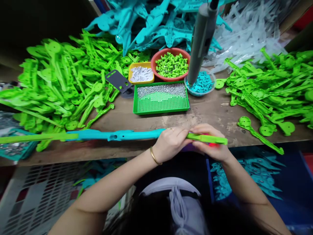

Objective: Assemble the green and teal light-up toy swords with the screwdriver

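A long plastic assembly lies along the table's front edge: a teal middle section (127, 134) with green ends, the right green end (210, 139) reaching past my hands. My left hand (171, 142), a gold bangle on its wrist, is closed over the joint where teal meets green. My right hand (211, 143) is closed round the green end, with a small red part (213, 144) showing under its fingers.
Green plastic arms are heaped at left (61, 85) and right (274, 88). Teal parts (151, 23) pile at the back. A green tray of screws (160, 98), a yellow dish (141, 73), a red bowl (171, 63), a clear bowl (201, 85) and a hanging grey screwdriver (201, 39) stand mid-table.
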Demonstrator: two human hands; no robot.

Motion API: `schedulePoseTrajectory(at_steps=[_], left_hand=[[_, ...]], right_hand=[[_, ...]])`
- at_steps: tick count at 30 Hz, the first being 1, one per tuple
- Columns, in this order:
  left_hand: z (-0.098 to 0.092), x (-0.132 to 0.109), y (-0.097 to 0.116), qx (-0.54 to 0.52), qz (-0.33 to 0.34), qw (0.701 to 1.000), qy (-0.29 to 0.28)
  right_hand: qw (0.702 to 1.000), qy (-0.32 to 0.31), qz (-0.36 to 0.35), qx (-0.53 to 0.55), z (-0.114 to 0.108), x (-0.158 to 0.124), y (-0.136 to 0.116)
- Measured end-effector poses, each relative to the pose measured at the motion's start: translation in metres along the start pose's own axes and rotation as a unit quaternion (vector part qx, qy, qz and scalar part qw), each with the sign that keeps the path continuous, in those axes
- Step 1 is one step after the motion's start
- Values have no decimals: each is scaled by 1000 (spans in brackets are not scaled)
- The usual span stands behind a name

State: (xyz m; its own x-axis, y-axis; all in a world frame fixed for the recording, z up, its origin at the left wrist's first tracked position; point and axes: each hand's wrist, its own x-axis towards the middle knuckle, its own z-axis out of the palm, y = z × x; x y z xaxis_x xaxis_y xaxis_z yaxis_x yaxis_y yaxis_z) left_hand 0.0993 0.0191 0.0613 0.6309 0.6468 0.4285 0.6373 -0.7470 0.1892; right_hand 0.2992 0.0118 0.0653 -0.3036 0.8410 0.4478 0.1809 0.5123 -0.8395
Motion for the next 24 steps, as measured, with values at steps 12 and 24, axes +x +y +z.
schedulePoseTrajectory(at_steps=[12, 24], left_hand=[[9, 15, 17, -138, -27, 985, 101], [-20, -47, 12, -126, -114, 974, 152]], right_hand=[[998, 31, -46, -25, -8, 3, -3], [994, 56, 92, -1, 3, -8, 14]])
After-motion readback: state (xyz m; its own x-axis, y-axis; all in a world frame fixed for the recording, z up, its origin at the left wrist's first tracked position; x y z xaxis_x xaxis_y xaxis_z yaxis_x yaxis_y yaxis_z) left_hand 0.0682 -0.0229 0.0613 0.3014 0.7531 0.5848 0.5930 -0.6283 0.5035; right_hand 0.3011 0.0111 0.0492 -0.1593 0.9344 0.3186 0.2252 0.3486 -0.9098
